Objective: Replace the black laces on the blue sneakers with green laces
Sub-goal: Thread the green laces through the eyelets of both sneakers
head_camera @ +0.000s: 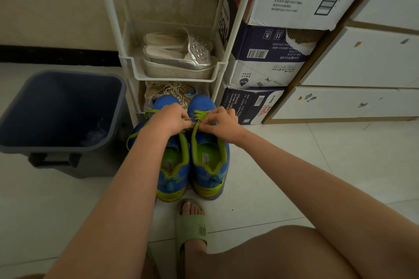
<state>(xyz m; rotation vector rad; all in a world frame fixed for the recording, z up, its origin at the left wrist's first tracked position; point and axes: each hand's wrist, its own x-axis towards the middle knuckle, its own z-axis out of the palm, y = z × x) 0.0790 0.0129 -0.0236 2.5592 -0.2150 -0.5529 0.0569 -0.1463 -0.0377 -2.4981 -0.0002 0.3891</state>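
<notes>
Tiled floor (pixel 294 165) carries everything. White drawers (pixel 362 63) run along its far right edge, with stacked cardboard boxes (pixel 267 63) just beside them. Next comes the white shelf rack (pixel 127 61). Its middle tray holds silver platform sandals (pixel 181 59) and its bottom tier holds glittery gold shoes (pixel 174 90); what the top tray holds is out of view.

The dark bin (pixel 56 147) sits left of the rack. It's mostly hollow, with something pale and crumpled in its near right corner (maybe a bag, we can't tell).

The blue sneakers (pixel 209 179) stand side by side on the floor at the rack's foot, toes toward it and heels toward us. No black lace shows on either. The one nearer the bin has green loops trailing off its side.

The left hand (pixel 169 120) and right hand (pixel 223 123) meet over the eyelets of the sneaker nearer the boxes. Fingers on both are curled, each pinching the green lace (pixel 199 115). A green slipper (pixel 190 229) on a foot sits just behind the heels.

Handling, as we judge it:
- The lace is light, limp and a bit slippery, so it's best gripped near its stiff tip for threading.
- The sneaker is light with a soft upper, so we'd steady it at the eyelet row, not the toe.
</notes>
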